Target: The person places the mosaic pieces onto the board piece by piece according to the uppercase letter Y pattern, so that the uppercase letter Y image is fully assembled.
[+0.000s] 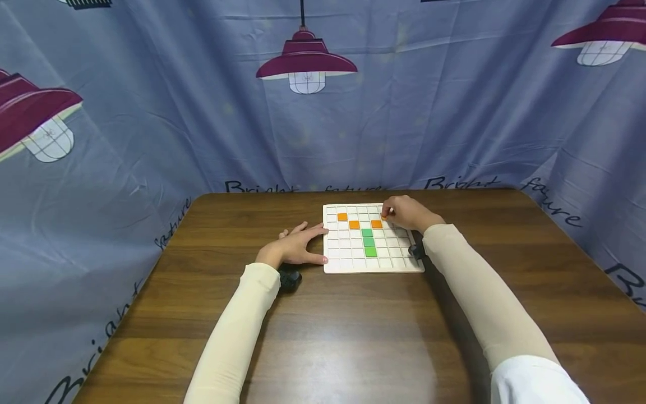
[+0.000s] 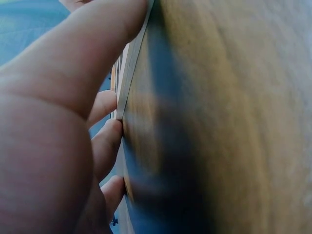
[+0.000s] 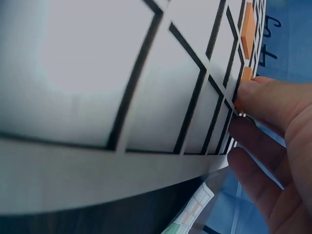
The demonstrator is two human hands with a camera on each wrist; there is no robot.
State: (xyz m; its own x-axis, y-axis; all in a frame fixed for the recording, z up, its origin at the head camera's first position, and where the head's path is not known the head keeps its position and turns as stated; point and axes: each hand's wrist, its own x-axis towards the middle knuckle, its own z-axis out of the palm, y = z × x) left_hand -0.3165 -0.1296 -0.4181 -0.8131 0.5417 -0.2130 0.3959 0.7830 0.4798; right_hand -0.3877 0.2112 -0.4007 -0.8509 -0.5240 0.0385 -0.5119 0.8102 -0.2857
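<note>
A white gridded board (image 1: 345, 264) lies on the table, with orange tiles, among them one at upper left (image 1: 342, 217), and green tiles (image 1: 370, 251) set in its cells. My left hand (image 1: 298, 247) rests at the board's left edge, thumb and fingers spread and touching the rim. At the board's upper right, my right hand (image 1: 409, 212) pinches a small orange tile (image 1: 383, 217) between thumb and fingers, low over the grid. In the right wrist view the thumb (image 3: 265, 100) partly hides that tile, so whether it sits fully in a cell cannot be told.
The brown wooden table (image 1: 343, 336) extends around the board. Behind it hangs a blue curtain (image 1: 242, 129) printed with lamps and lettering. A small card with a coloured grid (image 3: 195, 207) shows beyond the board's edge in the right wrist view.
</note>
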